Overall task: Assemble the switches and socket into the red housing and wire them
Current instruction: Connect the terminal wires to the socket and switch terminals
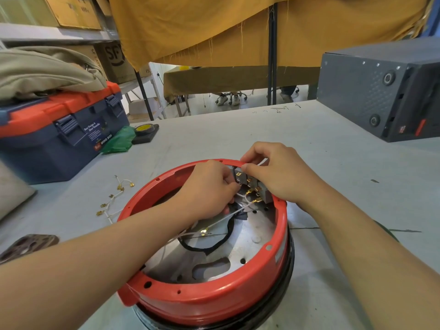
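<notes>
The round red housing (214,296) stands open side up on the grey table, with a metal plate and a black cable inside. Grey switch bodies (247,181) with brass terminals sit in its far wall. My left hand (209,189) reaches inside, fingers pinched on a white wire (240,208) at the terminals. My right hand (278,172) rests over the far rim, thumb and fingers gripping the switch block from above. More white wires with brass connectors trail across the plate.
Loose white wires with brass connectors (114,198) lie on the table left of the housing. A blue and orange toolbox (59,132) stands at the left, a tape roll (145,129) beside it. A dark grey machine box (381,91) sits at the right back.
</notes>
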The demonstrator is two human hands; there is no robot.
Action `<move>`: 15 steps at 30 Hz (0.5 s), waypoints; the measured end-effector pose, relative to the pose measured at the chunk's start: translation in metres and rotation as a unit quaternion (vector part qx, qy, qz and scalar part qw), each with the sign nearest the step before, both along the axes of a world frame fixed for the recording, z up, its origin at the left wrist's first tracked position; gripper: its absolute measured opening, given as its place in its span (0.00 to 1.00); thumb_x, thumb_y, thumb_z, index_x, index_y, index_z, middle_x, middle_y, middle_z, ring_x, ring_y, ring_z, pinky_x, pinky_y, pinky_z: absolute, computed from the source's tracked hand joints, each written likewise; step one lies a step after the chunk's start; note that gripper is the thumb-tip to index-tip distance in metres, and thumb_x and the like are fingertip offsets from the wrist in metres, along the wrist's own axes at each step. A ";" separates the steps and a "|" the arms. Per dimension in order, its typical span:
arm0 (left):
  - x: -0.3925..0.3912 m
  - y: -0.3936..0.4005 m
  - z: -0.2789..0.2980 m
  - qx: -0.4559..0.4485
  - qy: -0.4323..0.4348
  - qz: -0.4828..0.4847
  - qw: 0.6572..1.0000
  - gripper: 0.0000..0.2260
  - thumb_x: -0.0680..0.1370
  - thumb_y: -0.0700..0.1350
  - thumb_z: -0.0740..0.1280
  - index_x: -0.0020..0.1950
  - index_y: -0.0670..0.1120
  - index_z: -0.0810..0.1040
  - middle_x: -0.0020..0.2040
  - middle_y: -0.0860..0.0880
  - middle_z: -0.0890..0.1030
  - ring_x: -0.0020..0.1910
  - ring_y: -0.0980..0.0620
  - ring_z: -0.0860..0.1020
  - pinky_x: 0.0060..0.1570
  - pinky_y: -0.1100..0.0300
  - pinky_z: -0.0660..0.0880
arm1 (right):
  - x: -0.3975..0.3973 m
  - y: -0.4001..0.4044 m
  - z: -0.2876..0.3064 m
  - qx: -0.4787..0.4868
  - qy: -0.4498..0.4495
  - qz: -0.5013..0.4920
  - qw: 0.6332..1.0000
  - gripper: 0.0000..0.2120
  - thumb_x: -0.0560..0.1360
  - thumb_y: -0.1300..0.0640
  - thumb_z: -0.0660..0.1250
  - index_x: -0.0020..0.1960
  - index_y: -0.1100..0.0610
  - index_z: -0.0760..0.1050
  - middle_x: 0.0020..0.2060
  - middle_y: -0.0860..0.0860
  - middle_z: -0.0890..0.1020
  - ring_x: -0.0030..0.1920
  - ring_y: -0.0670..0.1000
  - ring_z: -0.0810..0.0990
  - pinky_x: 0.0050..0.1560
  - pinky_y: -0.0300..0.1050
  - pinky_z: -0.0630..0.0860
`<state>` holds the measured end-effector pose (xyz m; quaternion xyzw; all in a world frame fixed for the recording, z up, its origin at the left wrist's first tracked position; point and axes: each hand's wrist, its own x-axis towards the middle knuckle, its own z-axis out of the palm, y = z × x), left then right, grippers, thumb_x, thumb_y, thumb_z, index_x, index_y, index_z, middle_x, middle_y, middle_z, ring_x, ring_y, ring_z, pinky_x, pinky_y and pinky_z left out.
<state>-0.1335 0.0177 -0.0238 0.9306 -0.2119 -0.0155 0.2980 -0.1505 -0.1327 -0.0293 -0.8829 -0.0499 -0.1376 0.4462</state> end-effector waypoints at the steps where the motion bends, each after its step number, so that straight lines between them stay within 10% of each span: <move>1: 0.001 0.001 0.001 0.002 0.006 -0.005 1.000 0.10 0.78 0.41 0.65 0.36 0.42 0.78 0.25 0.53 0.78 0.20 0.60 0.76 0.23 0.73 0.68 | 0.000 0.000 0.000 0.000 0.000 0.000 1.000 0.03 0.75 0.57 0.68 0.48 0.54 0.80 0.44 0.48 0.81 0.38 0.42 0.76 0.34 0.31 0.68; 15: 0.003 0.015 0.008 0.060 -0.036 -0.066 0.995 0.06 0.77 0.42 0.66 0.44 0.49 0.81 0.27 0.54 0.77 0.19 0.62 0.73 0.27 0.70 0.73 | 0.000 -0.001 0.000 -0.007 -0.003 0.002 1.000 0.02 0.75 0.57 0.68 0.47 0.54 0.79 0.43 0.48 0.81 0.36 0.41 0.75 0.31 0.24 0.67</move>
